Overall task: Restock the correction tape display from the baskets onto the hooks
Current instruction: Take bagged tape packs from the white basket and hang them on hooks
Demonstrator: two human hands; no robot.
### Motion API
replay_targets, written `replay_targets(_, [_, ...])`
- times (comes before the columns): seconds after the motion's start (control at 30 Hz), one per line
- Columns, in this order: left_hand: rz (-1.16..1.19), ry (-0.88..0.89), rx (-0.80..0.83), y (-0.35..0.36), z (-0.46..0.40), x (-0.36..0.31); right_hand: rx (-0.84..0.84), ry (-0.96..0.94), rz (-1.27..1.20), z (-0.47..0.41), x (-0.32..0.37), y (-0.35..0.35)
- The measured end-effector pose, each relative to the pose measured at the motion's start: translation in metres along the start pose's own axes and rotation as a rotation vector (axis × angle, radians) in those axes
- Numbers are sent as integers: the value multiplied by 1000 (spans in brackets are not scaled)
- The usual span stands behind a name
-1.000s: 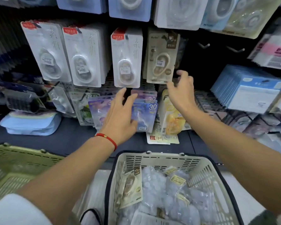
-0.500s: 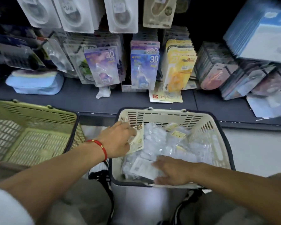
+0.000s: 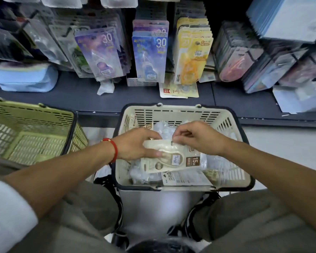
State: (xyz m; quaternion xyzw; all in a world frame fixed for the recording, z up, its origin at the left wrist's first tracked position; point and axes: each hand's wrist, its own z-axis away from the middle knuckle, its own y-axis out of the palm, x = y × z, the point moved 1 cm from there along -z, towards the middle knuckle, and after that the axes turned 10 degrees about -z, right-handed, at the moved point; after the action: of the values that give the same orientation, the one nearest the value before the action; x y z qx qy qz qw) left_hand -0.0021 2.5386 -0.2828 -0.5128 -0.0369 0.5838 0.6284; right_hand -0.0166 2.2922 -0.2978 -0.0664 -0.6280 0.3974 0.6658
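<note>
A cream basket [image 3: 232, 125] in front of me holds clear-wrapped packs and cream correction tape cards marked 15m. My left hand [image 3: 135, 145], with a red cord at the wrist, grips the left end of a small stack of these cream correction tape packs [image 3: 173, 159] just above the basket. My right hand [image 3: 195, 137] pinches the top edge of the same stack. Above, packs hang on display hooks: purple 30 packs [image 3: 100, 52], blue 30 packs [image 3: 150, 55] and yellow packs [image 3: 193, 52].
An empty green basket [image 3: 26, 132] stands to the left. On the dark shelf [image 3: 71, 99] lie a light blue pouch [image 3: 24, 79] at left, a loose card [image 3: 179, 90] in the middle and other hanging stock [image 3: 263, 57] at right. My knees flank the cream basket.
Both hands came down from the hooks into the cream basket. They have lifted a stack of cream packs, and the camera has tilted down.
</note>
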Motion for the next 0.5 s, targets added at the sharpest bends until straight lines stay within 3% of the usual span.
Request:
replay_targets(0.1, [-143, -146, -69, -8, -2, 15, -222, 89, 74, 3, -19, 1])
replay_targets(0.13, [-149, -213, -99, -11, -2, 20, -172, 139, 126, 7, -25, 1])
replay_targets(0.3, [-18, -352, -149, -14, -2, 35, 553, 327, 108, 42, -30, 59])
replay_targets(0.37, [40, -350, -144, -12, -2, 32, 668, 370, 117, 53, -28, 86])
replay_targets(0.5, [128, -339, -137, -12, -2, 29, 700, 475, 47, 56, -32, 82])
